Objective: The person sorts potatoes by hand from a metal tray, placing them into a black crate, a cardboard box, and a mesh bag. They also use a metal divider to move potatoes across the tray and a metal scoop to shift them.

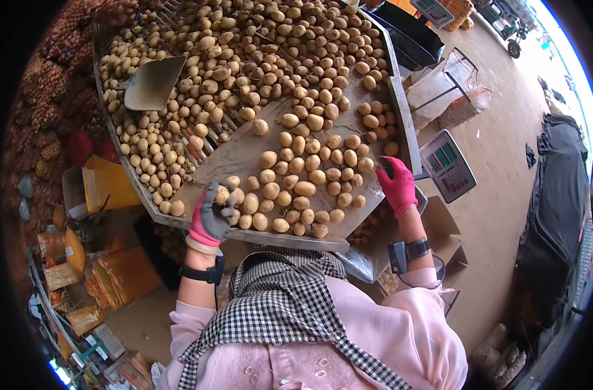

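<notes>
My left hand (213,213), in a grey-and-pink glove, is at the near left edge of a metal sorting table (228,156). Its fingers curl around a potato (222,194), and more potatoes lie just beside it. On the right, my right hand (398,186) wears a pink glove. Thumb and fingers are apart in a curve, with nothing seen between them, over the table's right rim. Between my hands spreads a loose group of potatoes (304,188). A bigger heap of potatoes (270,52) covers the far part.
A metal scoop (154,84) rests on the small potatoes at left. Slatted bars show beneath them. Right of the table are a digital scale (447,165), a cardboard box (442,227) and white sacks (449,84). Cartons and bags (124,276) stand at lower left.
</notes>
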